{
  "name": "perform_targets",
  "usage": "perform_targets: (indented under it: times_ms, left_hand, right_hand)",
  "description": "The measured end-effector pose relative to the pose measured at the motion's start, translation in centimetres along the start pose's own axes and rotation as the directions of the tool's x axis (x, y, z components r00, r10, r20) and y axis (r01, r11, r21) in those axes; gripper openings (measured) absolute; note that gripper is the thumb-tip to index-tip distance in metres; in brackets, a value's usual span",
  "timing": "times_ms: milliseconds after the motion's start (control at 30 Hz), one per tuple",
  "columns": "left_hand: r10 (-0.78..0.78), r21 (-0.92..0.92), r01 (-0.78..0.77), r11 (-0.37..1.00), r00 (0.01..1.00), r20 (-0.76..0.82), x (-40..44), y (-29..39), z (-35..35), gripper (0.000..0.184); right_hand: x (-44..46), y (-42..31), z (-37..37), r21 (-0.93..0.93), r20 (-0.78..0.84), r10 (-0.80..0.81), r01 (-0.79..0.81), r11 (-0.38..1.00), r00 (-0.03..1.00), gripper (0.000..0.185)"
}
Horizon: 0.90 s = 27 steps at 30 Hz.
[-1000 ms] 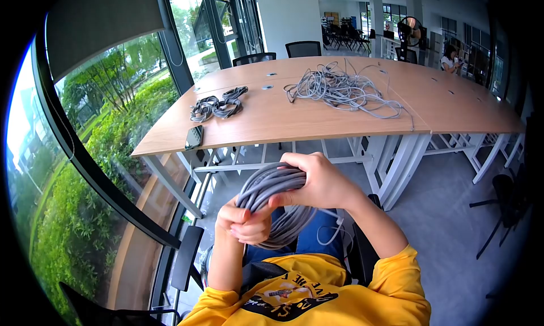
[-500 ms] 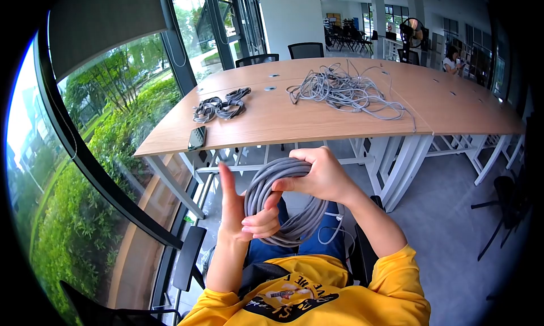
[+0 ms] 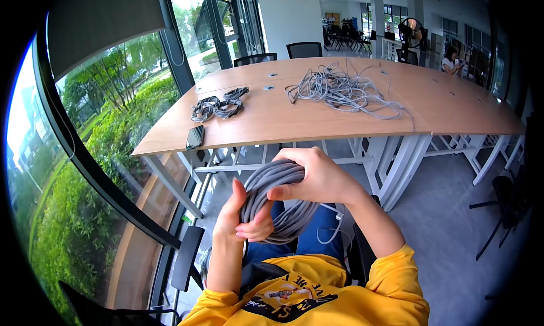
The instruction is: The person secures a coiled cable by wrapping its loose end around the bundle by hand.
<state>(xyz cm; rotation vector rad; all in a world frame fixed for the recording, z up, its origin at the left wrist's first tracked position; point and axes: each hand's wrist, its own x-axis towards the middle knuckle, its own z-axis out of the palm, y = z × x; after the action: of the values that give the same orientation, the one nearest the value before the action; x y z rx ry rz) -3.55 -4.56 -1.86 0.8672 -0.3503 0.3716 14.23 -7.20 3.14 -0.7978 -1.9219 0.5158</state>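
Note:
A thick coil of grey cable (image 3: 290, 219) is held up over my lap. My left hand (image 3: 245, 215) grips the coil's left side, its fingers curled through the middle and the thumb against the outside. Across the top of the loops, my right hand (image 3: 309, 176) is wrapped, with the thumb on the near face. A loose cable end with a light-coloured plug (image 3: 339, 216) dangles at the coil's right, over my leg.
On the wooden table (image 3: 249, 125) ahead lie a tangled heap of grey cable (image 3: 345, 90), several small coiled cables (image 3: 218, 106) and a phone (image 3: 195, 137). My chair's armrest (image 3: 187, 258) is at the left, beside the window. A person (image 3: 451, 61) sits far right.
My left thumb has come down from pointing up to rest against the coil. My right hand has shifted slightly left along the top loops.

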Motion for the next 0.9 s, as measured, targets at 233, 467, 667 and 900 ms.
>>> perform_targets:
  times_ms: [233, 467, 667, 900]
  left_hand:
    - [0.019, 0.123, 0.002, 0.992, 0.985, -0.172, -0.1, -0.5, 0.7, 0.059]
    - [0.057, -0.003, -0.058, 0.998, 0.991, -0.118, 0.5, -1.5, 0.1, 0.062]
    - [0.091, 0.059, -0.083, 0.995, 0.987, -0.133, 0.8, -2.1, -1.4, 0.068]
    - [0.085, 0.014, -0.084, 0.996, 0.972, -0.22, 1.6, -2.3, -0.4, 0.07]
  right_hand:
    - [-0.5, -0.3, 0.1, -0.082, -0.011, 0.032, -0.033, 0.996, 0.999, 0.058]
    - [-1.0, 1.8, 1.2, -0.238, -0.21, -0.127, 0.076, 0.968, 0.969, 0.061]
    - [-1.6, 1.0, 1.5, -0.262, -0.216, 0.013, -0.07, 0.963, 0.976, 0.046]
    - [-1.7, 1.6, 2.1, 0.007, -0.348, 0.003, 0.0, 1.0, 0.937, 0.046]
